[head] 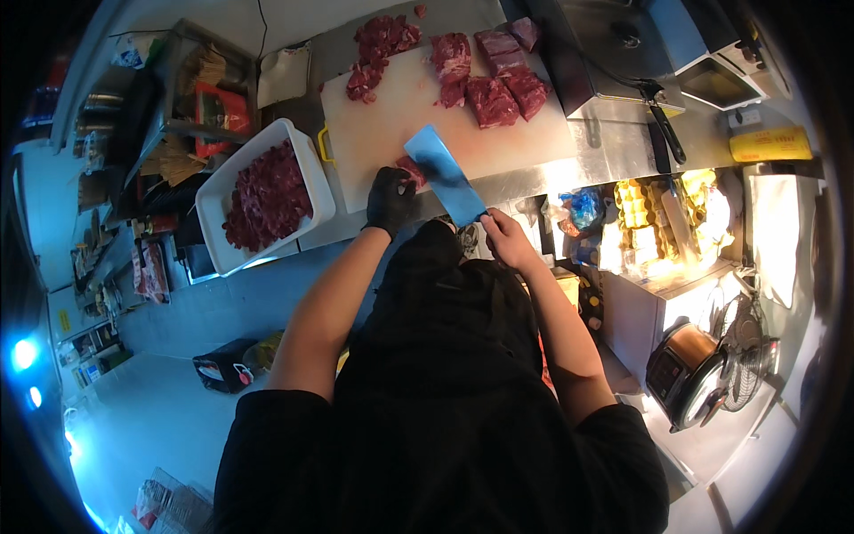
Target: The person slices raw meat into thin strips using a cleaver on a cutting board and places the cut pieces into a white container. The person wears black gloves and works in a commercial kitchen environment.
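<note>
My right hand, bare, grips the handle of a broad cleaver. The blade lies across the near part of a white cutting board, its far end beside a small piece of raw red meat. My left hand, in a black glove, pinches that piece at the board's near edge; the blade partly hides the meat. Large chunks of raw meat sit at the board's far right. Smaller cut pieces are heaped at the far left, partly off the board.
Left of the board, a white plastic tub holds cut meat. A yellow handle sticks out from the board's left side. To the right stands a steel appliance, with a black-handled utensil near it. The steel counter's front edge runs before me.
</note>
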Action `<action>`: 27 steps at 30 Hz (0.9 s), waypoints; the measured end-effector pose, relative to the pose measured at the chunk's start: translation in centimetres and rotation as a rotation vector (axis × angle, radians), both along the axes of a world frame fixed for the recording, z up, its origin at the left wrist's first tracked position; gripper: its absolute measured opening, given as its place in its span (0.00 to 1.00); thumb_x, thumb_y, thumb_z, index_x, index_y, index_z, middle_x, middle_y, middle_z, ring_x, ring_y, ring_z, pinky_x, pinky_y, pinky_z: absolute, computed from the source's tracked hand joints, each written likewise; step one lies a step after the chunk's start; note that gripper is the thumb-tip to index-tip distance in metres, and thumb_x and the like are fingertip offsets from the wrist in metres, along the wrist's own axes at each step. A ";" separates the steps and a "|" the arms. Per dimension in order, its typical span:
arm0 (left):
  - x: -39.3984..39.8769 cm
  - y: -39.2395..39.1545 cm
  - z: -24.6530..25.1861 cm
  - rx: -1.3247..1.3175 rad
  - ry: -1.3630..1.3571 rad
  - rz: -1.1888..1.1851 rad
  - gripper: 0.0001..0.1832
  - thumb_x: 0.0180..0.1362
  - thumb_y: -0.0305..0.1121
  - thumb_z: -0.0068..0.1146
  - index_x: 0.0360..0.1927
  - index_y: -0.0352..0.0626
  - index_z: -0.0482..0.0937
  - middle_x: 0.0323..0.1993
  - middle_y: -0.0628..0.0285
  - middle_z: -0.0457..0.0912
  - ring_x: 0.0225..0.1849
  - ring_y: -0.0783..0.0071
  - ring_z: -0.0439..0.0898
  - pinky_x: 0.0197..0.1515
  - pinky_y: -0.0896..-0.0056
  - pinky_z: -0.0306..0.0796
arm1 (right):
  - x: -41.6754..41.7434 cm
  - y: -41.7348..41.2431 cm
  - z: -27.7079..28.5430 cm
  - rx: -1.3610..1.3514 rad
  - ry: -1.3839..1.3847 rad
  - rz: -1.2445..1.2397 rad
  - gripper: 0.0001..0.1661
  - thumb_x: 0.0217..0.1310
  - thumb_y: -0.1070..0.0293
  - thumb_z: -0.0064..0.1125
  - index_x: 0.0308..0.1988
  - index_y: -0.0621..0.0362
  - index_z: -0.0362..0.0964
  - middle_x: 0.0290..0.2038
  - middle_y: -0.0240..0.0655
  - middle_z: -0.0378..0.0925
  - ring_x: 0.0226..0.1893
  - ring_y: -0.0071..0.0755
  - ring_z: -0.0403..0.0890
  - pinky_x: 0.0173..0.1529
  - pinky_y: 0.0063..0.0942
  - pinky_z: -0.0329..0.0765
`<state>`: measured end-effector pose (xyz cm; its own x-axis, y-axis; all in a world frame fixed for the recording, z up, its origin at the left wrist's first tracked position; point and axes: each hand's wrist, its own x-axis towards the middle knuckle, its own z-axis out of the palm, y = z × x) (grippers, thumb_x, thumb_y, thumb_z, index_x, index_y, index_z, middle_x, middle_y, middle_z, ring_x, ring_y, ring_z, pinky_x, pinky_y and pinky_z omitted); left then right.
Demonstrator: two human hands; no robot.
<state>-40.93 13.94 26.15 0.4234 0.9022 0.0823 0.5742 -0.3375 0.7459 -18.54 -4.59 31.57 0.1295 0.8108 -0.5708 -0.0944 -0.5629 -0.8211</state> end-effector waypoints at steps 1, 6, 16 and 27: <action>0.1 -0.3 0.0 0.085 0.027 0.005 0.08 0.54 0.31 0.65 0.37 0.44 0.81 0.40 0.52 0.80 0.44 0.49 0.80 0.48 0.54 0.76 | 0.1 0.3 0.3 -0.032 0.030 0.019 0.17 0.78 0.57 0.50 0.50 0.59 0.74 0.19 0.31 0.71 0.17 0.23 0.70 0.23 0.27 0.67; 0.5 -0.7 -0.3 0.279 0.079 -0.054 0.09 0.51 0.28 0.63 0.37 0.47 0.81 0.39 0.53 0.80 0.44 0.48 0.78 0.48 0.51 0.75 | 0.7 0.7 -0.5 -0.037 0.169 0.050 0.18 0.79 0.54 0.47 0.50 0.58 0.72 0.18 0.29 0.67 0.11 0.21 0.65 0.17 0.23 0.64; 0.2 -0.6 -0.3 0.242 0.095 -0.028 0.09 0.54 0.28 0.63 0.40 0.44 0.80 0.41 0.54 0.81 0.46 0.50 0.80 0.49 0.55 0.76 | 1.0 1.1 -1.1 -0.039 0.170 0.089 0.20 0.79 0.53 0.46 0.49 0.60 0.71 0.16 0.27 0.66 0.09 0.21 0.64 0.16 0.23 0.62; 0.2 -0.2 0.4 0.173 0.082 -0.011 0.07 0.56 0.29 0.62 0.38 0.44 0.81 0.41 0.53 0.82 0.44 0.50 0.81 0.47 0.55 0.77 | 0.9 4.6 -0.1 -0.062 0.063 0.145 0.19 0.78 0.55 0.48 0.49 0.61 0.73 0.16 0.28 0.66 0.10 0.22 0.65 0.16 0.24 0.62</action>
<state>-40.75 13.72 26.54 0.4449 0.8728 0.2006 0.6261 -0.4633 0.6271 -17.65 0.05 31.43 -0.0240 0.7814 -0.6236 -0.0580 -0.6238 -0.7794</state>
